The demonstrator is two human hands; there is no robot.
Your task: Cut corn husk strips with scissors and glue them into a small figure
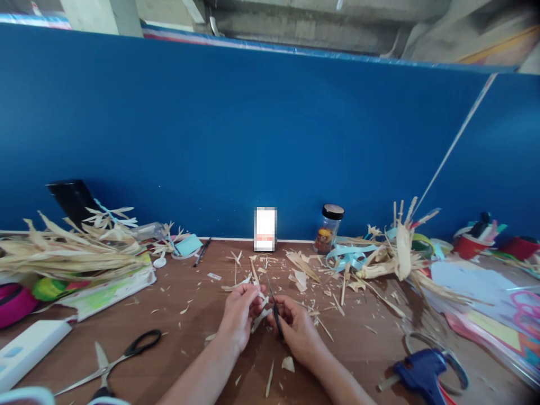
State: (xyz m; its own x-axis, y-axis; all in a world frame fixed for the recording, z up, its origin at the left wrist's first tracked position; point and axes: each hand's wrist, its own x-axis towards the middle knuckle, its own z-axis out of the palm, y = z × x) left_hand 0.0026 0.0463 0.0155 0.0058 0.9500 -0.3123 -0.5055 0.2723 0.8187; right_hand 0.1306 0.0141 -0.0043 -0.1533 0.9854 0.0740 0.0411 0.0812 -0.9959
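Observation:
My left hand point(241, 314) is closed in a pinch on a pale strip of dried corn husk point(262, 297). Fingers of my right hand point(297, 326) are wrapped round the dark handles of a small pair of scissors point(276, 316), whose thin blades point up and away from me. The blades are close to the strip; whether they touch it I cannot tell. Small husk scraps point(300, 279) lie scattered on the brown table point(189, 349) around both hands. A larger pair of scissors point(105, 368) rests with its blades apart at the lower left.
Dried husks point(71, 253) are heaped at the left, near a white power strip point(34, 349). A lidded jar point(328, 229) and a blurred-out upright card or screen point(265, 229) stand by the blue partition point(274, 129). At the lower right lies a blue glue gun point(422, 371).

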